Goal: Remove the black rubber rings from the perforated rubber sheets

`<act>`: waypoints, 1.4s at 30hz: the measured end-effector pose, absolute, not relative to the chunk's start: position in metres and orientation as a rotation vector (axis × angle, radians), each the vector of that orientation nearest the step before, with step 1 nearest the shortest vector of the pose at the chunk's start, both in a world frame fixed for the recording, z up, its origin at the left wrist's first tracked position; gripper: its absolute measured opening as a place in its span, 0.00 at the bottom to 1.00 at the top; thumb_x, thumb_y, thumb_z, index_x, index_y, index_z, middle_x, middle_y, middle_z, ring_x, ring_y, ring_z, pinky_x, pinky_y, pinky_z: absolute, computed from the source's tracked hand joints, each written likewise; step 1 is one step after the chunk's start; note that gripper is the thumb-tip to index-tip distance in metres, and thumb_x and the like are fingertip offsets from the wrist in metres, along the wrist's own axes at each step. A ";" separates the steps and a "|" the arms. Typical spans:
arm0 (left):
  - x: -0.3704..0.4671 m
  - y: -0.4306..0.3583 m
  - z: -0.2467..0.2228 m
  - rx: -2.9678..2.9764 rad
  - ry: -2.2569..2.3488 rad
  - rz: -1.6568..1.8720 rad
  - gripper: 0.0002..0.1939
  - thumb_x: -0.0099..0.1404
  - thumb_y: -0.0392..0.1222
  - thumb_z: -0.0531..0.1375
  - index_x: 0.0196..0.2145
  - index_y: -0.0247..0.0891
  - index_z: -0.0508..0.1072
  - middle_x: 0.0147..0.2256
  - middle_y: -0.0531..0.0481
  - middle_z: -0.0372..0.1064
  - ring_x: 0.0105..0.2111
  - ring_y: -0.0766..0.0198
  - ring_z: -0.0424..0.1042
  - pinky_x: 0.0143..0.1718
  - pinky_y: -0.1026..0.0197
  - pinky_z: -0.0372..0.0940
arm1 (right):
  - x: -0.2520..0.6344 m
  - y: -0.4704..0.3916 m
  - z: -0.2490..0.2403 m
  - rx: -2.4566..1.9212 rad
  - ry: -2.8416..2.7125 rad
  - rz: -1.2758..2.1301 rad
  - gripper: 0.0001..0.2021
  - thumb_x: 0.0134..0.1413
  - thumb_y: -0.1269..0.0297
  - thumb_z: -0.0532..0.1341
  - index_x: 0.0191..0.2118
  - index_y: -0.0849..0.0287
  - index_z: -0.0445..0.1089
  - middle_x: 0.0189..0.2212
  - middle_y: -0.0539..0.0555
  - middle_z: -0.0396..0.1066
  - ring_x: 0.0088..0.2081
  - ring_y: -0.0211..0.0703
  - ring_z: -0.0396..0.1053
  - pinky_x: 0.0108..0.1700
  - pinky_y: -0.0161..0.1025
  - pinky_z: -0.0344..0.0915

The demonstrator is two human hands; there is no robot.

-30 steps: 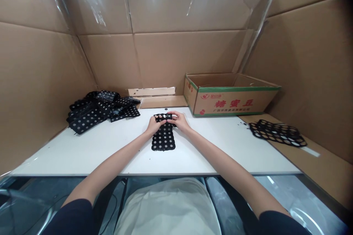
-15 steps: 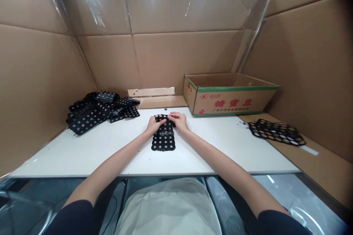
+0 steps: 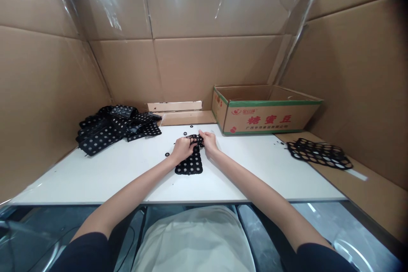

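A black sheet with rows of pale round dots (image 3: 190, 165) lies on the white table in front of me, its far end lifted and bunched. My left hand (image 3: 182, 149) is closed on that far end, fingers curled over it. On the other side, my right hand (image 3: 208, 142) pinches the sheet's far right corner between thumb and fingers. Several small black rings lie around the sheet, one black ring (image 3: 167, 154) left of my left hand and another ring (image 3: 185, 133) beyond it.
A heap of similar dotted black sheets (image 3: 105, 134) lies at the left. An open cardboard box (image 3: 261, 117) with green edges stands at the back right. Black lattice sheets with large holes (image 3: 318, 154) lie at the right. Cardboard walls (image 3: 191, 63) enclose the table.
The sheet's far end has gone from flat to bunched up. My left hand has curled over it. More loose black rings now show on the table.
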State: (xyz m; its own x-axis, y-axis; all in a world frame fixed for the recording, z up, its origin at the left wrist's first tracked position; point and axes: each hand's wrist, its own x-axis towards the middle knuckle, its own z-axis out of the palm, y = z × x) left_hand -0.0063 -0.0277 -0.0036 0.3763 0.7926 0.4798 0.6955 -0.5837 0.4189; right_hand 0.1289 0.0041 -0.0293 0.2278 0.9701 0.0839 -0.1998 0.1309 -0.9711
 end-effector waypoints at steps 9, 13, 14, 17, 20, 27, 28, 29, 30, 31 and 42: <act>0.000 -0.037 -0.001 2.819 1.271 0.804 0.11 0.62 0.36 0.53 0.33 0.37 0.76 0.32 0.42 0.73 0.32 0.58 0.70 0.37 0.60 0.61 | 0.128 0.006 -0.036 -1.156 -0.855 1.065 0.21 0.40 0.45 0.62 0.17 0.57 0.60 0.17 0.52 0.66 0.21 0.38 0.61 0.24 0.36 0.58; 0.004 -0.041 -0.002 2.986 1.215 0.711 0.13 0.63 0.34 0.51 0.36 0.35 0.76 0.32 0.43 0.74 0.32 0.59 0.72 0.36 0.60 0.63 | 0.128 0.002 -0.034 -1.164 -0.781 1.177 0.19 0.47 0.50 0.60 0.17 0.57 0.59 0.15 0.50 0.64 0.18 0.36 0.59 0.23 0.36 0.57; 0.004 -0.042 -0.002 2.991 1.211 0.713 0.13 0.63 0.34 0.51 0.37 0.35 0.76 0.33 0.43 0.74 0.33 0.59 0.72 0.36 0.60 0.63 | 0.128 0.001 -0.034 -1.159 -0.779 1.186 0.18 0.48 0.51 0.60 0.17 0.57 0.59 0.15 0.50 0.64 0.18 0.36 0.59 0.23 0.36 0.57; 0.002 -0.040 -0.002 2.851 1.281 0.787 0.10 0.61 0.36 0.54 0.35 0.37 0.77 0.33 0.45 0.75 0.33 0.59 0.72 0.37 0.59 0.64 | 0.129 0.000 -0.033 -1.131 -0.809 1.188 0.17 0.47 0.51 0.61 0.19 0.59 0.63 0.16 0.51 0.66 0.20 0.36 0.61 0.24 0.34 0.56; -0.004 -0.033 -0.003 2.500 1.346 0.967 0.08 0.59 0.38 0.58 0.33 0.38 0.77 0.32 0.47 0.75 0.32 0.60 0.73 0.38 0.60 0.64 | 0.129 0.002 -0.030 -1.119 -0.835 1.228 0.17 0.46 0.49 0.60 0.23 0.61 0.67 0.19 0.51 0.67 0.22 0.36 0.62 0.24 0.33 0.55; -0.016 -0.011 -0.011 1.694 1.251 1.369 0.11 0.49 0.42 0.66 0.31 0.34 0.76 0.34 0.45 0.75 0.37 0.58 0.72 0.43 0.59 0.63 | 0.133 0.003 -0.023 -1.003 -1.109 1.227 0.23 0.37 0.55 0.66 0.42 0.60 0.71 0.31 0.53 0.72 0.27 0.36 0.65 0.32 0.35 0.60; -0.017 -0.010 -0.012 1.588 1.236 1.378 0.13 0.47 0.44 0.67 0.30 0.33 0.76 0.33 0.45 0.75 0.36 0.58 0.72 0.42 0.59 0.63 | 0.134 0.002 -0.023 -0.994 -1.183 1.170 0.24 0.35 0.57 0.67 0.43 0.60 0.72 0.35 0.54 0.72 0.28 0.36 0.65 0.33 0.36 0.61; -0.017 -0.009 -0.013 1.476 1.221 1.372 0.16 0.45 0.45 0.68 0.30 0.32 0.75 0.33 0.45 0.75 0.35 0.59 0.72 0.41 0.59 0.63 | 0.134 0.002 -0.023 -0.979 -1.258 1.097 0.23 0.34 0.59 0.68 0.42 0.59 0.72 0.39 0.56 0.71 0.29 0.37 0.65 0.34 0.37 0.61; -0.017 -0.008 -0.014 1.367 1.207 1.355 0.18 0.43 0.46 0.69 0.30 0.32 0.75 0.33 0.44 0.75 0.34 0.59 0.71 0.39 0.59 0.63 | 0.134 0.001 -0.024 -0.956 -1.323 1.016 0.21 0.33 0.60 0.68 0.40 0.59 0.74 0.43 0.57 0.69 0.31 0.37 0.66 0.35 0.37 0.62; -0.018 -0.008 -0.014 1.268 1.192 1.333 0.20 0.42 0.48 0.70 0.30 0.31 0.75 0.32 0.44 0.75 0.33 0.60 0.71 0.37 0.60 0.63 | 0.134 0.001 -0.024 -0.933 -1.370 0.942 0.18 0.33 0.61 0.68 0.37 0.59 0.75 0.46 0.58 0.68 0.33 0.38 0.66 0.37 0.38 0.62; -0.024 -0.005 -0.011 1.404 1.071 1.120 0.21 0.39 0.45 0.71 0.31 0.31 0.75 0.32 0.45 0.74 0.31 0.61 0.71 0.36 0.60 0.63 | 0.135 0.000 -0.022 -0.968 -1.300 0.846 0.13 0.40 0.54 0.64 0.23 0.61 0.73 0.26 0.55 0.71 0.31 0.41 0.66 0.38 0.39 0.60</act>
